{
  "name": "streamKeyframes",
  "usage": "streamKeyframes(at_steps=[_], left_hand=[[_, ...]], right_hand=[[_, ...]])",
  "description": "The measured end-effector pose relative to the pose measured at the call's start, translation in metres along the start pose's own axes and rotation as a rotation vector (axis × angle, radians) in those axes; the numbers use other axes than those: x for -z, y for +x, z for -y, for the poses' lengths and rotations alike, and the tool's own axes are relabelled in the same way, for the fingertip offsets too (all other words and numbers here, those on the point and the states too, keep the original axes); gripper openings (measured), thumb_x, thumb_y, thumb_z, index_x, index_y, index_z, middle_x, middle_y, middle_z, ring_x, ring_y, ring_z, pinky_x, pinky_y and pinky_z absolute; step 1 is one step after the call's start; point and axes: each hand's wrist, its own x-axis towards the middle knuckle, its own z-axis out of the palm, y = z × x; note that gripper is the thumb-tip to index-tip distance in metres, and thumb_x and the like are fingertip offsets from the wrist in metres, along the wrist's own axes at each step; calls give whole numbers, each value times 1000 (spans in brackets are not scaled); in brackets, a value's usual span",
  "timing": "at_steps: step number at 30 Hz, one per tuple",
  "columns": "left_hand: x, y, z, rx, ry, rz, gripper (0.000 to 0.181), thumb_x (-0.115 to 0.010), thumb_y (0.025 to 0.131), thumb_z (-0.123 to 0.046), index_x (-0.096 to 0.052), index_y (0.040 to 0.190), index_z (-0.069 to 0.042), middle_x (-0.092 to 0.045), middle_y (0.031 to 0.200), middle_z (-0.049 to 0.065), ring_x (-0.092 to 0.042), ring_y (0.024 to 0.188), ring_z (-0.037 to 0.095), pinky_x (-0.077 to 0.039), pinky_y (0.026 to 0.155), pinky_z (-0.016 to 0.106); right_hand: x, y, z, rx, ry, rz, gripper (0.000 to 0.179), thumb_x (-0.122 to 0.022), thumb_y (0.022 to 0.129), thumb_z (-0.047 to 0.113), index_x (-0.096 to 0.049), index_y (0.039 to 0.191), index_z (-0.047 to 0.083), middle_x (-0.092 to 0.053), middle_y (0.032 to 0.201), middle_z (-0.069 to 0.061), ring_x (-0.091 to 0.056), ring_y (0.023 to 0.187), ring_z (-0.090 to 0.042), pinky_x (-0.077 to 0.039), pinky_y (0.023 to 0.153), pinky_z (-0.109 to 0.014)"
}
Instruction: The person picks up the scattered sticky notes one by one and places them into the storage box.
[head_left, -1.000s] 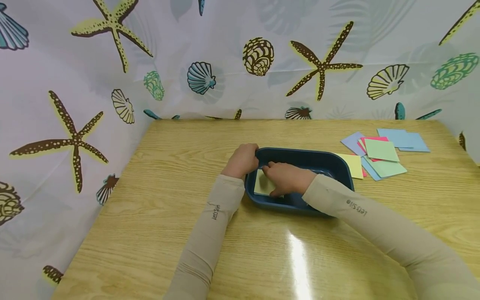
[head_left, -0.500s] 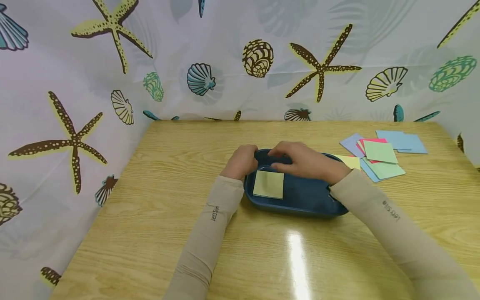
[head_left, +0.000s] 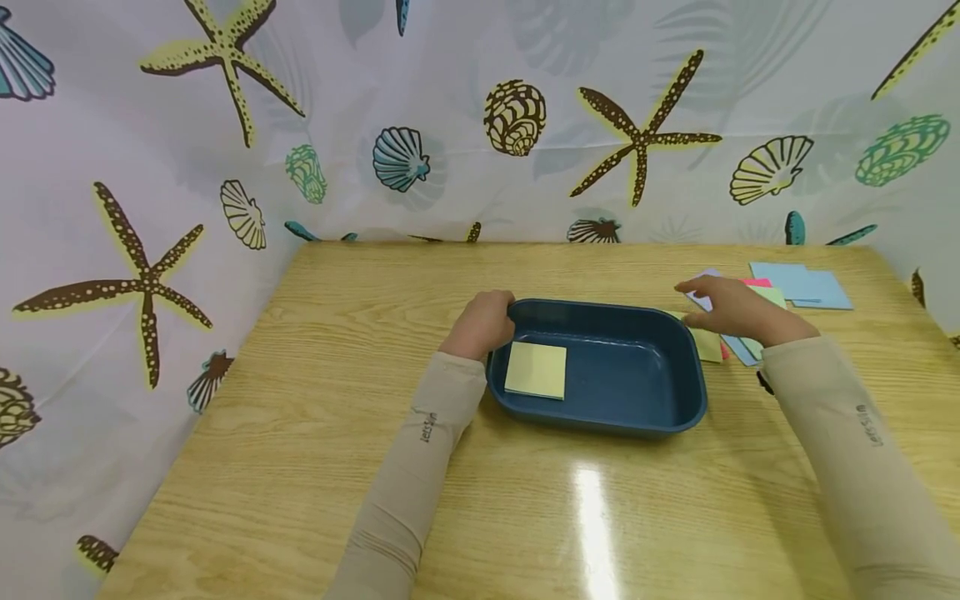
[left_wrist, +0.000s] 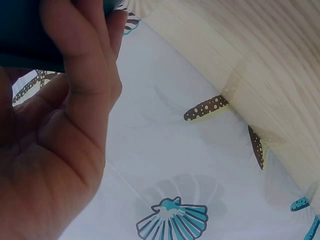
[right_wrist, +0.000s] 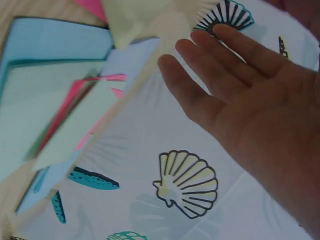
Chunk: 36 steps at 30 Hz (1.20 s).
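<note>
A dark blue rectangular bin (head_left: 618, 379) stands on the wooden table. At its left end my left hand (head_left: 480, 325) grips the rim; the left wrist view has the fingers curled over the wall (left_wrist: 27, 35). Inside the bin, against the left side, lies a small stack of pale yellow sticky notes (head_left: 536, 371). My right hand (head_left: 742, 310) hovers past the bin's right end with fingers extended and nothing held. Below it are a yellow sticky note (head_left: 708, 345) and a loose pile of colored ones, partly hidden by the hand. Green notes (right_wrist: 45, 100) show in the right wrist view.
Light blue sticky notes (head_left: 795, 281) lie at the back right of the wooden table (head_left: 360, 333). A white curtain (head_left: 450, 92) printed with starfish and shells hangs along the back and left edges.
My right hand has left the yellow stack in the bin, lifted out and moved right over the loose sticky notes. My left hand stays on the bin's rim.
</note>
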Motion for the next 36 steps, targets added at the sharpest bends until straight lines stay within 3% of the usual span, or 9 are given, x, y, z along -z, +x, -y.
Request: streamKeyframes(at_steps=[4, 7, 9, 12, 15, 19, 22, 30, 36], left_hand=[[0, 0, 0, 2, 2, 3, 44, -47, 93, 3, -52, 136, -1, -59, 128, 15, -59, 97, 21, -49, 86, 35], [0, 0, 0, 10, -2, 10, 44, -47, 93, 3, -52, 136, -2, -58, 129, 15, -58, 96, 21, -49, 86, 35], [0, 0, 0, 15, -4, 12, 44, -47, 93, 3, -52, 136, -2, -58, 129, 15, -58, 98, 22, -49, 86, 35], [0, 1, -1, 20, -1, 5, 43, -47, 93, 3, -52, 136, -2, -58, 129, 15, -59, 103, 22, -49, 89, 36], [0, 1, -2, 19, 8, 1, 43, -47, 93, 3, -52, 136, -2, -58, 129, 15, -59, 105, 23, -49, 90, 36], [0, 0, -1, 18, 8, 6, 44, -47, 93, 3, -51, 137, -1, -58, 130, 15, -59, 101, 22, -49, 89, 36], [0, -1, -1, 13, 2, 5, 44, -46, 93, 4, -52, 137, -1, -58, 129, 15, -59, 99, 22, -49, 87, 35], [0, -1, -2, 8, 2, -2, 43, -46, 93, 4, -53, 135, -1, -59, 128, 15, -60, 103, 23, -49, 88, 35], [0, -2, -2, 21, -8, 6, 44, -46, 94, 3, -51, 137, -1, -58, 130, 15, -59, 104, 22, -49, 89, 36]], right_hand=[[-14, -3, -12, -40, 78, 167, 80, -73, 83, 14, -28, 144, -11, -26, 142, -42, -50, 108, -50, -51, 73, -47], [-19, -3, -17, -57, 108, 203, 86, -76, 79, 10, -25, 146, -10, -21, 143, -43, -52, 102, -45, -51, 62, -40], [-20, -3, -19, -37, 79, 187, 86, -78, 77, 9, -28, 145, -10, -22, 144, -41, -47, 111, -47, -51, 65, -40], [-21, -2, -20, -15, 47, 150, 84, -79, 76, 5, -31, 144, -9, -26, 142, -40, -49, 108, -47, -52, 64, -42], [-23, -1, -20, 20, -20, 106, 82, -81, 74, 7, -36, 141, -9, -35, 138, -39, -48, 111, -49, -50, 76, -50], [-26, 0, -18, 20, -160, 48, 78, -81, 74, 19, -43, 137, -6, -46, 126, -37, -47, 110, -53, -42, 83, -63], [-26, 0, -17, -12, -240, 9, 76, -78, 74, 28, -46, 134, -5, -52, 118, -36, -51, 99, -52, -39, 78, -65], [-19, -6, -18, -22, -216, -86, 73, -76, 77, 40, -49, 127, -7, -56, 103, -31, -56, 82, -40, -41, 67, -51], [-3, -12, -5, -21, -149, -151, 74, -74, 81, 32, -43, 131, -13, -44, 118, -41, -52, 88, -42, -46, 70, -50]])
